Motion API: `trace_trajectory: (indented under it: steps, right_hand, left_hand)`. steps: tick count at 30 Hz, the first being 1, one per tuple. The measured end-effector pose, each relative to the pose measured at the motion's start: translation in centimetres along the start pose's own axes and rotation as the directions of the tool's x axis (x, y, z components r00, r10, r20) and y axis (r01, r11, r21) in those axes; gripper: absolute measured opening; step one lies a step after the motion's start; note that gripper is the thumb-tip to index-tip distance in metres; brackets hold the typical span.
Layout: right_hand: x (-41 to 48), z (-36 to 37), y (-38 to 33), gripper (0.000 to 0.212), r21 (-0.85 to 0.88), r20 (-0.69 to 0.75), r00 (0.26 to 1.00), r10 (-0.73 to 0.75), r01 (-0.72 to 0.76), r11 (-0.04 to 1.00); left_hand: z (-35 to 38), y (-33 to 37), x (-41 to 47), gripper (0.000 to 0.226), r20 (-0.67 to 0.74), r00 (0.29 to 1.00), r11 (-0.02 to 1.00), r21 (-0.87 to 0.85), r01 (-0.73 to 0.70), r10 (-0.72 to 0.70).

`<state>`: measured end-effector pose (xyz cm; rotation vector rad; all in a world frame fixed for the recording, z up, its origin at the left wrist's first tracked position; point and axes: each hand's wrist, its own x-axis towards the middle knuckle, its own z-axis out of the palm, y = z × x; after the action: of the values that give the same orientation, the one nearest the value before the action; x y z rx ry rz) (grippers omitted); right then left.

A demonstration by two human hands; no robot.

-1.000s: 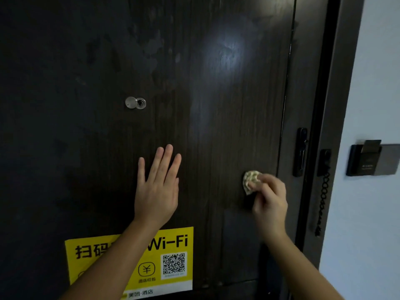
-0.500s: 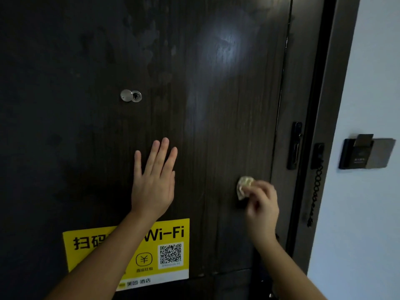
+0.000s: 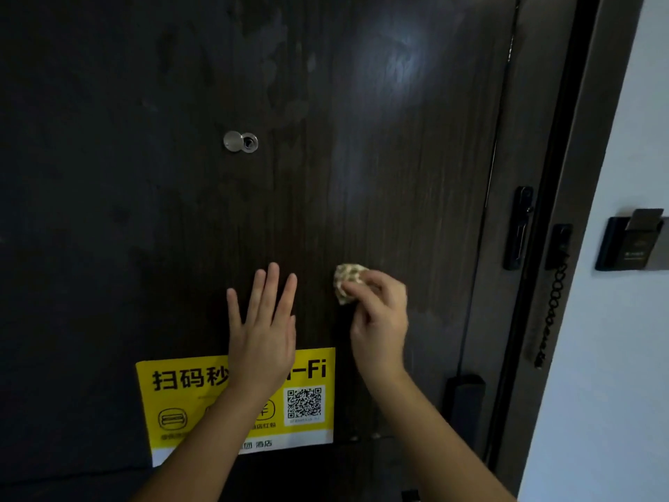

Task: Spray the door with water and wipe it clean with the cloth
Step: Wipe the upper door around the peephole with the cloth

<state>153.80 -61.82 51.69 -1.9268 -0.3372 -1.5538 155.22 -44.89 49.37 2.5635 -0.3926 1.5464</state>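
Note:
A dark wood-grain door (image 3: 380, 157) fills most of the view, with damp smears near its top. My left hand (image 3: 262, 327) lies flat on the door with straight fingers, just above a yellow Wi-Fi sticker (image 3: 311, 400). My right hand (image 3: 380, 317) grips a small crumpled beige cloth (image 3: 347, 282) and presses it on the door, a little to the right of my left hand. No spray bottle is in view.
A metal peephole (image 3: 240, 142) sits above my hands. A black latch plate (image 3: 519, 228) and a security chain (image 3: 550, 313) are at the door's right edge. On the white wall at right hangs a card holder (image 3: 633, 242).
My right hand has slid the cloth leftwards across the door, from near the right edge towards my left hand. My left hand stays flat on the door.

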Motion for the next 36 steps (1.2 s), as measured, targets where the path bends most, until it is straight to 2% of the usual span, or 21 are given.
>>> trace_trajectory:
  steps: [3,4,5,9,10,12,14,15,16,18,20,24,25,27,28,30,31,34,35,36]
  right_hand:
    - [-4.4,1.0,0.0,0.036,-0.02,0.213,0.964,-0.159,0.167,0.986]
    - [-5.7,0.3,0.8,0.032,-0.02,0.24,0.954,-0.18,0.19,0.981]
    - [-5.8,-0.5,1.6,0.029,-0.015,0.223,0.959,-0.174,0.182,0.983]
    - [-0.4,-1.1,1.4,0.035,-0.041,-0.019,1.0,-0.017,0.016,0.999]
    - [0.2,-0.6,0.5,0.034,-0.026,-0.022,0.999,-0.024,0.024,0.999]
    - [-1.9,0.3,-0.1,0.033,-0.035,0.076,0.99,-0.118,0.121,0.992]
    - [-5.2,-0.7,1.2,0.029,-0.025,0.174,0.966,-0.191,0.198,0.98]
    - [-5.9,-1.8,2.5,0.028,-0.021,0.172,0.969,-0.179,0.185,0.982]
    - [-5.7,-2.7,4.0,0.027,-0.045,0.119,0.983,-0.14,0.146,0.988]
    - [-3.4,-4.2,6.0,0.028,-0.105,-0.046,0.998,0.041,-0.046,0.993]
    - [-1.2,-4.5,6.1,0.027,-0.063,-0.156,0.969,0.19,-0.202,0.977]
    - [-5.2,-4.5,6.6,0.032,-0.107,0.01,0.998,0.055,-0.053,0.993]
    - [-5.7,-5.2,7.6,0.032,-0.117,0.001,0.998,0.062,-0.061,0.991]
    - [-4.1,-6.5,9.6,0.027,-0.141,-0.138,0.972,0.192,-0.211,0.967]
    - [-2.7,-6.9,10.0,0.025,-0.113,-0.222,0.934,0.281,-0.311,0.944]
    - [-1.2,-6.6,9.5,0.029,-0.036,-0.291,0.883,0.367,-0.394,0.919]
    - [-2.0,-6.0,8.8,0.029,-0.053,-0.255,0.904,0.342,-0.367,0.929]
    - [-7.8,-5.2,8.4,0.028,-0.159,0.004,0.982,0.186,-0.183,0.97]
    - [-8.7,-5.7,8.8,0.027,-0.163,0.027,0.985,0.17,-0.163,0.973]
    - [-8.4,-6.1,9.3,0.025,-0.147,-0.002,0.977,0.215,-0.213,0.966]
  left_hand:
    - [-0.1,0.1,0.0,0.06,0.0,1.0,0.999,-0.049,0.01,-0.01]
    - [0.0,0.1,0.0,0.06,-0.003,1.0,0.998,-0.061,0.011,-0.011]
    - [0.0,0.1,0.0,0.06,-0.008,1.0,0.998,-0.066,0.011,-0.012]
    - [0.2,0.3,0.1,0.062,-0.02,1.0,0.998,-0.067,0.018,-0.019]
    - [0.2,0.4,0.0,0.062,-0.019,0.999,0.997,-0.079,0.024,-0.026]
    - [0.1,0.9,0.0,0.061,-0.015,0.998,0.992,-0.112,0.054,-0.056]
    - [0.0,1.7,0.0,0.061,-0.021,0.996,0.987,-0.133,0.088,-0.091]
    - [0.0,2.2,-0.1,0.062,-0.027,0.995,0.986,-0.14,0.09,-0.095]
    - [0.2,2.6,-0.3,0.063,-0.035,0.996,0.986,-0.144,0.079,-0.085]
    - [1.1,3.4,-0.9,0.065,-0.036,0.998,0.991,-0.126,0.037,-0.042]
    - [2.2,3.6,-1.4,0.064,-0.029,0.999,0.996,-0.083,0.011,-0.013]
    - [3.1,3.6,-1.5,0.063,-0.059,0.998,0.999,-0.051,0.007,-0.01]
    - [3.1,3.6,-1.5,0.063,-0.068,0.998,0.999,-0.049,0.002,-0.005]
    - [3.1,3.6,-1.5,0.063,-0.079,0.997,0.999,-0.048,-0.003,-0.001]
    - [3.2,3.6,-1.5,0.063,-0.085,0.996,0.999,-0.049,-0.001,-0.004]
    - [3.2,3.6,-1.6,0.063,-0.09,0.996,0.998,-0.055,0.003,-0.008]
    - [3.2,3.7,-1.6,0.063,-0.089,0.996,0.998,-0.057,0.004,-0.009]
    - [3.2,3.6,-1.5,0.063,-0.082,0.997,0.998,-0.066,0.002,-0.007]
    - [3.1,3.6,-1.6,0.063,-0.081,0.997,0.998,-0.069,0.002,-0.008]
    - [3.1,3.6,-1.5,0.063,-0.082,0.997,0.998,-0.069,0.001,-0.007]
